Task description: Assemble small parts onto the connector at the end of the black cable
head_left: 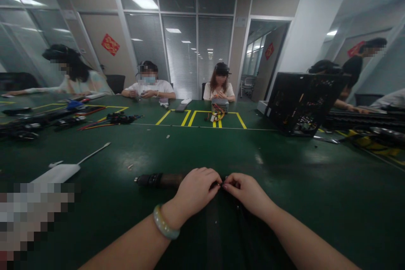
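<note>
Head view: the left hand (196, 186) and right hand (247, 190) meet low over the green table (180, 149), their fingertips almost touching. Each has thumb and forefinger drawn together, pinching a small dark piece (221, 184) in the narrow space between the hands; it is too small and shadowed to tell what it is. The left hand is palm down, with a bangle (166, 222) around its wrist.

Just left of the left hand lies a dark tool (155, 180), its metal tip pointing away from that hand and its other end hidden behind it; whether hand and tool touch, I cannot tell. Well to the left of the same hand is a white object (60, 174), partly pixelated, with a thin stem on its far end. Beyond the left hand and to its left, a bundle of wires (120, 118) rests on the table.

Straight beyond both hands, well apart from them, stands a power supply (220, 102) with coloured leads, near lines of yellow tape (186, 118). A seated person (220, 90) is behind it. Far beyond the right hand, to its right, stands a black case (294, 103), tilted in this view.
</note>
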Motion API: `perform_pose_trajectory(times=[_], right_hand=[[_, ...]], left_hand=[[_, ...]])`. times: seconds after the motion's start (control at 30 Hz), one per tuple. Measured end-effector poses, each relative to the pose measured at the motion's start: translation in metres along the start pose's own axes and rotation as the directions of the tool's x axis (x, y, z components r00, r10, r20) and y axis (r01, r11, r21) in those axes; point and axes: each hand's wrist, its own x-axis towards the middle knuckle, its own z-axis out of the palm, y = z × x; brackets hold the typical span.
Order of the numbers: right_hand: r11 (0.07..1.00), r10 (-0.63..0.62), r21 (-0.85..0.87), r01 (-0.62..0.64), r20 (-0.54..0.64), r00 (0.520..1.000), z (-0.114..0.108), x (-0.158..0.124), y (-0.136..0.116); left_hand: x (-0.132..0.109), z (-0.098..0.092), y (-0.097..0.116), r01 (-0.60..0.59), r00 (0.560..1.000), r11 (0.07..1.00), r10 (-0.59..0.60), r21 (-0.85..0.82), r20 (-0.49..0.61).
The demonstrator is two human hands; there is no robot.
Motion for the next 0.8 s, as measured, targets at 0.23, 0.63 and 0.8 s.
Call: perform_pose_trajectory(times=[0.23,0.63,0.8], right_hand=[[0.999,0.0,0.053,0.001,-0.009,1.0,0.0,-0.0005,0.0012],[0.999,0.022,0.03,-0.022,-0.01,1.0,0.002,0.0017,0.0034],[1.0,0.022,0.022,-0.021,-0.009,1.0,0.0012,0.001,0.001]], left_hand=[[-0.0005,0.0001,0.0013,0.048,0.999,0.999,-0.047,0.026,-0.005],[0.0006,-0.0004,0.0009,0.02,1.0,1.0,-0.02,0.003,0.024],[0.0006,0.0003,0.0016,0.065,0.998,0.997,-0.065,0.029,0.003]])
